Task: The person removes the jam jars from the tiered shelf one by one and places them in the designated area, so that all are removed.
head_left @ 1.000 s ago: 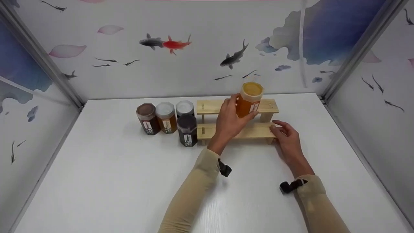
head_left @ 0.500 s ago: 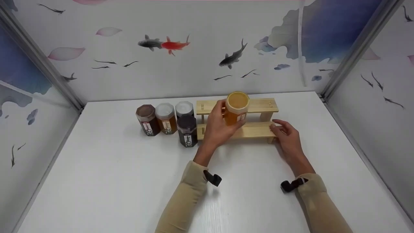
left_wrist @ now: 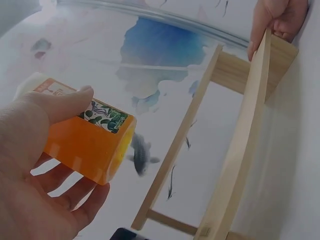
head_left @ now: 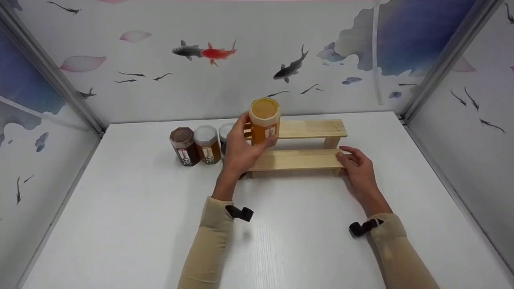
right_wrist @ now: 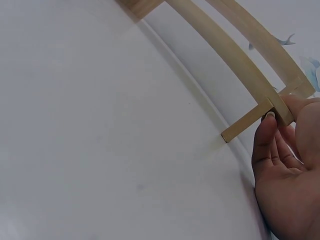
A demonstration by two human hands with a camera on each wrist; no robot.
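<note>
My left hand [head_left: 243,152] holds an amber honey jar [head_left: 264,124] with a pale lid in the air over the left end of a two-step wooden rack [head_left: 301,160]. In the left wrist view the thumb lies across the label of the honey jar [left_wrist: 90,140] and the fingers curl round its other side. At the rack's right end, my right hand [head_left: 359,172] grips the lower board. The right wrist view has its thumb pressed against the end of the rack [right_wrist: 250,120], near the leg; the other fingers are partly hidden behind it.
Left of the rack stand a dark brown jar [head_left: 184,148] and an amber jar with a whitish lid [head_left: 207,146]. Another white-lidded jar [head_left: 225,130] is partly covered by my left hand, and a dark jar is almost fully hidden. A printed wall rises behind the white table [head_left: 132,200].
My left hand has carried the honey jar leftward from the rack's right half to above its left end, dipping then rising. The right hand stays at the rack's end.
</note>
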